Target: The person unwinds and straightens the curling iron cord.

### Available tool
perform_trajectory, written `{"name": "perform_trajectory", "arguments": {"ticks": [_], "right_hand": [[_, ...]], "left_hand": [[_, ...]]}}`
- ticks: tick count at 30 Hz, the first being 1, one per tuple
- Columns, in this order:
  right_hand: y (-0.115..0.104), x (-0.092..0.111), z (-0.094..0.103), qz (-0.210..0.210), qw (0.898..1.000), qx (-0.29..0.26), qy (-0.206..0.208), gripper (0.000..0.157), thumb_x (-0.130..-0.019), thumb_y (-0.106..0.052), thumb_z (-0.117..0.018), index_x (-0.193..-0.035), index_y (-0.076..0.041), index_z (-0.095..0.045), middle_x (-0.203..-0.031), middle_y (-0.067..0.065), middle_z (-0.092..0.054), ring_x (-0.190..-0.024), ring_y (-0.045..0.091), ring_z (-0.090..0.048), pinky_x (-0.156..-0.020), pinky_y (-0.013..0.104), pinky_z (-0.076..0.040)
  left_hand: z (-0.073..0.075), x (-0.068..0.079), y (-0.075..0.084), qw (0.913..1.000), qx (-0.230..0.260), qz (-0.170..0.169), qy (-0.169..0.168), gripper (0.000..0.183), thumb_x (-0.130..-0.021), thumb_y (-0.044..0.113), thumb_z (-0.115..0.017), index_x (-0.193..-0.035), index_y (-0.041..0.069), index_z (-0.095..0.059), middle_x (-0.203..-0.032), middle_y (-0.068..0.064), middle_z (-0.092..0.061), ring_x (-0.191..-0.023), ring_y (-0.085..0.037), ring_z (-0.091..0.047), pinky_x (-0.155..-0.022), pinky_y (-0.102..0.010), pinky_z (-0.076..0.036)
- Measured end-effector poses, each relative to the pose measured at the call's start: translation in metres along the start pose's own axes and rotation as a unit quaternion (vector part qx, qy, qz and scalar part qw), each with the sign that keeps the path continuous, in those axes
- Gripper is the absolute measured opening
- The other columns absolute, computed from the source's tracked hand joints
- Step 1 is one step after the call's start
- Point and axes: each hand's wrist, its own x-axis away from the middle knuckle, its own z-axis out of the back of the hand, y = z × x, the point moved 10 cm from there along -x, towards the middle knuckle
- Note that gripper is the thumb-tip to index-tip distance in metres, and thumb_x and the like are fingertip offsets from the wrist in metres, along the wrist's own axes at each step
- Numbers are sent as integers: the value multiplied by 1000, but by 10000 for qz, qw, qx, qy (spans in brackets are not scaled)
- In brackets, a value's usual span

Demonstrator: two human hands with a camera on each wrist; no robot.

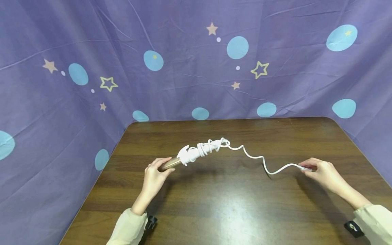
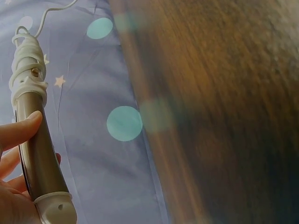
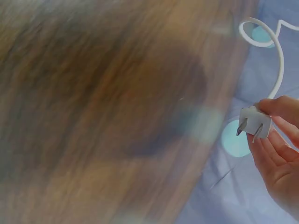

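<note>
My left hand (image 1: 154, 175) grips a curling iron (image 2: 39, 149) by its bronze barrel, the thumb laid across the metal in the left wrist view. Its white handle (image 1: 199, 152) points up and to the right, with several turns of white cord wrapped round it. From the handle's far end a loose stretch of cord (image 1: 257, 157) runs in bends above the table to the right. There my right hand (image 1: 324, 173) pinches the white two-pin plug (image 3: 254, 122) between thumb and fingers, both metal prongs facing outward in the right wrist view.
Beneath both hands lies a brown wooden table (image 1: 196, 211) with rounded far corners. A purple curtain (image 1: 183, 92) patterned with stars and blue ovals hangs behind it and along its left side. Dark wrist mounts (image 1: 151, 223) sit by the light sleeves.
</note>
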Motion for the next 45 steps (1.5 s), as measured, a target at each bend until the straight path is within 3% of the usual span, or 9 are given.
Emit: {"name": "perform_trajectory", "arguments": {"ticks": [21,33,45], "right_hand": [[44,13,-3,-406,9983,292,-283,22,-58,8,-64,-74,-7,-61,-64,-5,-56,-60,-6,-46,-53,13,-36],[48,14,1,-418,9976,423,-353,22,-58,9,-66,-71,-8,-60,-65,-5,-54,-60,-5,-46,-53,12,-35],[31,7,-3,-88,9978,381,-530,29,-55,10,-71,-77,-7,-63,-72,0,-58,-67,-4,-48,-57,15,-40]], "left_hand": [[0,4,-8,10000,46,28,20,40,-51,0,-81,-89,3,-69,-83,-11,-66,-79,-26,-63,-65,-38,-42],[0,4,-8,10000,36,34,9,40,-52,1,-81,-90,4,-69,-83,-10,-66,-78,-25,-63,-66,-37,-43],[-2,4,-9,9999,47,103,0,40,-52,1,-81,-90,4,-69,-83,-8,-67,-78,-24,-63,-66,-37,-43]]}}
